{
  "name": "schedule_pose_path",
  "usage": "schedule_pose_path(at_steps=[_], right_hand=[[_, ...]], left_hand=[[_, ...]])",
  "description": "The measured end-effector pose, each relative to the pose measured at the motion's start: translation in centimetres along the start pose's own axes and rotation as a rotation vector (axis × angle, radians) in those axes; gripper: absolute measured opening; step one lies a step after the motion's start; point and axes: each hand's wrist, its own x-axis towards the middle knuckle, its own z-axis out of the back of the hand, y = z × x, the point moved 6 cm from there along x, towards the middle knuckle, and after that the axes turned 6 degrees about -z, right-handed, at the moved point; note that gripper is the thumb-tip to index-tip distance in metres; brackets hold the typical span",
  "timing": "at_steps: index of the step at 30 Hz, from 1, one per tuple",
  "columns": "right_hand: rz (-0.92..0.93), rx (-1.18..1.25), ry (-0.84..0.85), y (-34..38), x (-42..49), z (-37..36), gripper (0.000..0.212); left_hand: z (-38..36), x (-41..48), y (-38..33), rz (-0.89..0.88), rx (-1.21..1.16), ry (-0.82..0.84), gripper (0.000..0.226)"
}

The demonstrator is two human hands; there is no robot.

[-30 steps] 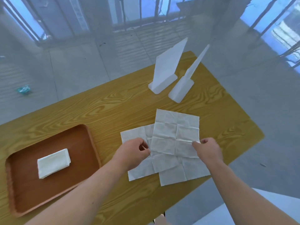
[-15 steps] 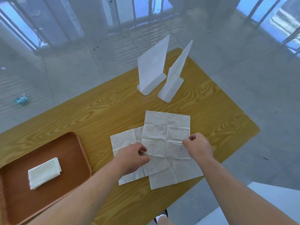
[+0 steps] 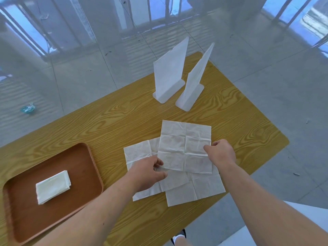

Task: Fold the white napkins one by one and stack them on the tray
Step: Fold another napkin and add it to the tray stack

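Three unfolded white napkins overlap on the wooden table. The top napkin (image 3: pixel 184 144) is creased into squares, and its near edge is lifted off the pile. My left hand (image 3: pixel 148 172) pinches its near left corner. My right hand (image 3: pixel 221 153) pinches its right edge. Under it lie a second napkin (image 3: pixel 137 153) on the left and a third napkin (image 3: pixel 204 185) toward the table's front edge. A brown tray (image 3: pixel 85 157) sits at the left with one folded napkin (image 3: pixel 53 186) in its middle.
Two white upright sign holders (image 3: pixel 170 73) (image 3: pixel 195 84) stand at the back of the wooden table (image 3: pixel 124 121). The table's right edge and rounded corner are close to my right hand. A teal scrap (image 3: pixel 28 108) lies on the tiled floor at the left.
Both hands have lifted the near edge of the top napkin off the pile and drawn it away from me. The view has shifted, so the tray sits lower left.
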Motion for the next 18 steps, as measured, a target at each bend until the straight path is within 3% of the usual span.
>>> schedule_pose_path(at_steps=[2, 9, 15, 18], right_hand=[[-0.014, -0.011, -0.010, 0.0, -0.1, 0.1, 0.026], [0.045, -0.058, -0.006, 0.2, -0.2, -0.4, 0.011], [0.173, 0.183, 0.010, 0.8, -2.0, 0.7, 0.004], [0.215, 0.294, 0.029, 1.1, -2.7, 1.1, 0.012]], left_hand=[[0.0, -0.1, 0.0, -0.004, 0.001, 0.000, 0.049], [-0.1, -0.4, 0.1, -0.016, -0.008, -0.007, 0.049], [-0.2, -0.8, 0.2, -0.005, -0.039, -0.008, 0.049], [-0.2, -0.9, 0.0, -0.009, -0.032, -0.013, 0.049]])
